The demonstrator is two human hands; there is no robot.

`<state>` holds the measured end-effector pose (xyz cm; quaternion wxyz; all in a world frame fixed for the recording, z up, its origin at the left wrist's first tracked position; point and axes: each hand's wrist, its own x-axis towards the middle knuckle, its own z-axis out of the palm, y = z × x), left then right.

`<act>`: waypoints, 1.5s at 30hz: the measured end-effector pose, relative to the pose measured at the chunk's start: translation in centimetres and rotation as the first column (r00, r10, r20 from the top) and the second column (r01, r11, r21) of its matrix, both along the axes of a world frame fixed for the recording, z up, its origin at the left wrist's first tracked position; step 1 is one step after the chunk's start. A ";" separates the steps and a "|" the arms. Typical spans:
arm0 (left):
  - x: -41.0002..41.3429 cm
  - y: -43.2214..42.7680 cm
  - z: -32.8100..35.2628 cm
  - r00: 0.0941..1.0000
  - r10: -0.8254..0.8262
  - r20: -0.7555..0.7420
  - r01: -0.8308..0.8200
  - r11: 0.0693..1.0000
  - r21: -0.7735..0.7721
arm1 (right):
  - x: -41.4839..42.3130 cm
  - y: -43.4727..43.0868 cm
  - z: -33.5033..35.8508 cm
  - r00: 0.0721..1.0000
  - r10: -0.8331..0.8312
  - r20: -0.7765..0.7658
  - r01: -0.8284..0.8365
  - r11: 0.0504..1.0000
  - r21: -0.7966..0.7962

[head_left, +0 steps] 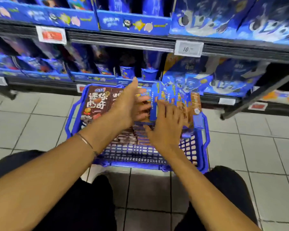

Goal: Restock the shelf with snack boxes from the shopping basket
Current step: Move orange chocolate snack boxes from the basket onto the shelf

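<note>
Down on the tiled floor (32,127), a blue shopping basket (205,140) sits just in front of the shelf (120,41), and both hands reach into it. The left hand (128,105) stretches forward with straight fingers and a raised thumb, holding nothing. Its fingertips lie just beside a row of blue snack boxes (167,92) standing upright at the far right of the basket. The right hand (165,129) is spread flat with loose fingers over the near side of the same row, and it grasps nothing either. Motion blur hides whether any fingertip actually touches the cardboard. The blue boxes stand between the two hands, slightly beyond them. Brown snack boxes (97,100) lie at the basket's far left, beside the left wrist. A thin bracelet (85,140) circles the left forearm. A white price tag (188,47) hangs on the shelf edge above.
</note>
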<state>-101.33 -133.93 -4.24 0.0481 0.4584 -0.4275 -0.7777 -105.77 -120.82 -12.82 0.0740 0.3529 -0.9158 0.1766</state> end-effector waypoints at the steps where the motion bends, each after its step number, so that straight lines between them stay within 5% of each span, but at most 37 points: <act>1: -0.2 0.6 0.6 1.000 0.005 0.008 -0.004 0.999 -0.041 | 0.0 0.5 -0.2 1.000 -0.010 -0.005 0.010 1.000 -0.008; 4: -0.3 2.2 1.8 0.999 0.019 0.048 -0.010 0.983 -0.182 | -0.2 1.3 0.5 0.999 -0.050 0.003 0.050 0.992 -0.116; 8: 0.3 2.3 1.4 0.995 -0.032 0.095 0.037 0.998 -0.056 | 1.1 0.4 1.9 0.989 -0.082 0.124 0.130 0.882 -0.453; 13: 1.1 1.1 1.7 0.985 -0.076 -0.154 0.083 0.996 0.043 | 3.8 0.4 4.3 0.978 0.206 0.034 -0.157 0.831 -0.533; 16: 1.5 0.6 2.1 0.982 0.014 -0.187 -0.004 0.999 0.054 | 3.5 1.2 5.2 0.897 0.443 -0.007 -0.369 0.739 -0.564; 19: 2.1 0.1 2.3 0.980 0.122 -0.159 -0.116 0.992 0.048 | 1.7 2.4 4.7 0.891 0.432 0.141 -0.182 0.623 -0.761; 21: 2.7 -0.3 2.2 0.979 0.153 -0.133 -0.150 0.988 0.033 | -0.2 2.9 4.3 0.906 0.227 0.358 0.103 0.701 -0.706; 23: 3.3 -0.7 2.1 0.982 0.144 -0.124 -0.141 0.990 0.031 | -2.5 2.7 3.2 0.918 -0.041 0.396 0.221 0.879 -0.422; 26: 3.9 -1.0 1.8 0.984 0.128 -0.125 -0.125 0.992 0.032 | -4.0 1.9 2.0 0.942 -0.123 0.313 0.153 0.986 -0.073; 30: 4.4 -1.0 1.7 0.981 0.117 -0.153 -0.114 0.993 0.030 | -4.0 0.9 0.4 0.954 -0.128 0.272 0.098 0.988 0.122; 39: 4.6 -0.4 2.0 0.983 0.092 -0.161 -0.091 0.996 0.015 | -2.9 1.0 -0.9 0.966 -0.141 0.216 0.124 0.988 0.092; 45: 4.5 -0.4 1.6 0.979 0.083 -0.188 -0.080 0.997 0.023 | -1.9 1.1 2.7 0.937 -0.053 0.346 0.220 0.857 -0.465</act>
